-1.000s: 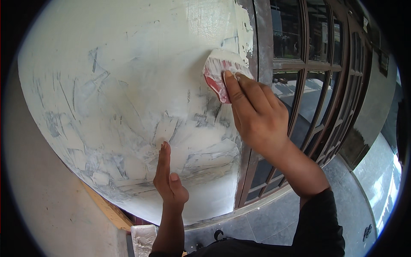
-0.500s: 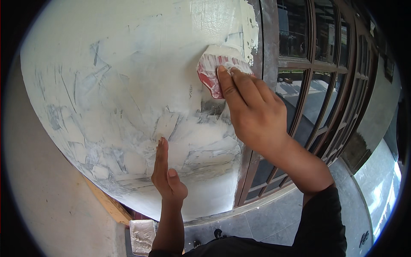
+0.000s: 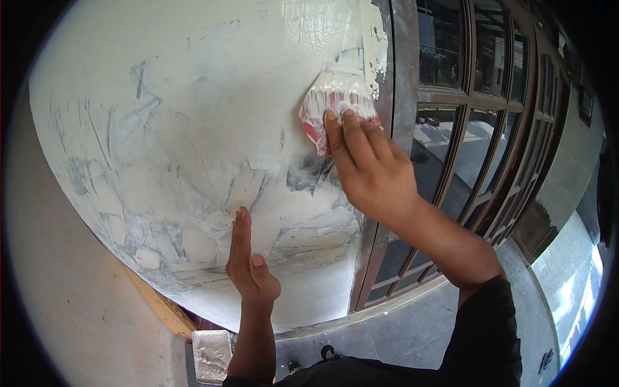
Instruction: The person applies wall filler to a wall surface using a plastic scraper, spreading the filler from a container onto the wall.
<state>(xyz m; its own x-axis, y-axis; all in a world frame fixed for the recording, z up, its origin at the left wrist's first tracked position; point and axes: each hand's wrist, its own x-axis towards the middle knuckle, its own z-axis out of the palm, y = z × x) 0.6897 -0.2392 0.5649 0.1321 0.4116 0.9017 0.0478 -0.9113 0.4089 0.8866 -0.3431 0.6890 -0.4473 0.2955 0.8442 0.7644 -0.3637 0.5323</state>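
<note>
My right hand (image 3: 374, 164) is closed on a red putty scraper (image 3: 313, 132) smeared with white putty, its wide edge pointing up against the wall (image 3: 206, 109). The scraper sits near the wall's right edge, above a small grey patch (image 3: 303, 173). Lower and to the left, my left hand (image 3: 250, 258) is held upright with its fingers stretched out, holding nothing. Its fingertips are close to the putty-streaked wall; whether they touch it I cannot tell.
A dark wooden frame (image 3: 405, 71) with glass panes borders the wall on the right. Below, a white container of putty (image 3: 211, 355) stands beside my left forearm. A wooden board (image 3: 161, 303) runs along the wall's lower left. Grey tiles (image 3: 400, 335) cover the floor.
My right hand and the scraper have shifted slightly down and left, and the scraper has turned a little. My left hand has barely moved.
</note>
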